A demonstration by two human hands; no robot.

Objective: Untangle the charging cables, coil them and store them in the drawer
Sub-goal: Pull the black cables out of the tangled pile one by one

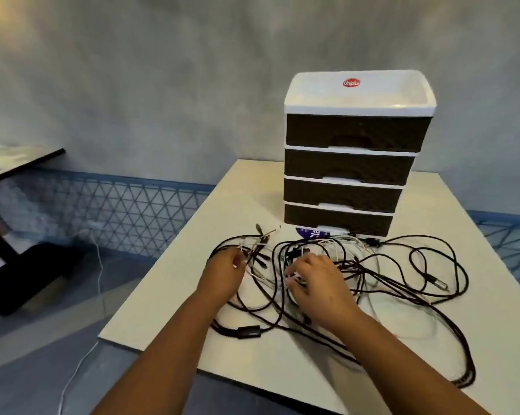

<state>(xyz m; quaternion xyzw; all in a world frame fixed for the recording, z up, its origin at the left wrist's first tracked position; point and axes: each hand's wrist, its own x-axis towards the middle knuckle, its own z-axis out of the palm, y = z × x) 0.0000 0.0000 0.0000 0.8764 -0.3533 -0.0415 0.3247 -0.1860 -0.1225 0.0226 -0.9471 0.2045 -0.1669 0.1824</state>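
A tangle of black and white charging cables (pixel 402 283) lies spread over the white table (pixel 168 295), in front of a small drawer unit (pixel 351 163) with four dark drawers, all closed. My left hand (pixel 222 274) grips a bunch of cable ends at the tangle's left side, with several plugs sticking out above its fingers. My right hand (pixel 315 280) is in the middle of the tangle, its fingers curled round white and black strands. A black adapter block (pixel 248 331) lies on a cable near the front edge.
The drawer unit's white top tray (pixel 360 91) carries a red sticker. A blue round item (pixel 308 233) peeks out at its base. A dark table (pixel 19 163) stands at the far left, and a thin white wire (pixel 99 274) runs over the floor.
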